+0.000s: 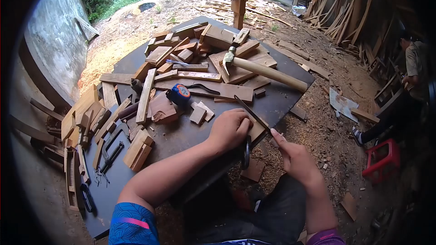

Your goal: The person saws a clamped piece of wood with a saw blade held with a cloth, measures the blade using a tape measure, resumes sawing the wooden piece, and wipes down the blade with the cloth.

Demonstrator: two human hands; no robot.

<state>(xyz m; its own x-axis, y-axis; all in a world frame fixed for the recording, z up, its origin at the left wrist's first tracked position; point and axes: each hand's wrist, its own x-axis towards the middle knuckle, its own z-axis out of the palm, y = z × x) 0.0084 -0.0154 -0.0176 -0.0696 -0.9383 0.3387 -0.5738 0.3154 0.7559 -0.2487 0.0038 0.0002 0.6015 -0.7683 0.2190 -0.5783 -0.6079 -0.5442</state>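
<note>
My right hand (297,161) is closed round the near end of a dark, narrow file (251,111), its index finger laid along the tool. The file slants up and left, past the knuckles of my left hand (230,129). Curled fingers of that left hand press on a pale piece of wood (257,131) at the table's near right edge, partly hidden by the hand. Just below hangs a black curved clamp part (246,153). A claw hammer (268,71) and a blue tape measure (178,94) lie beyond my hands.
Wood offcuts (181,54) are heaped over the dark table (181,131). A C-clamp (111,147) lies on the left. Right of the table are a red stool (382,159) and another person (411,68). Shavings cover the ground (313,122); a wooden post (238,2) stands behind.
</note>
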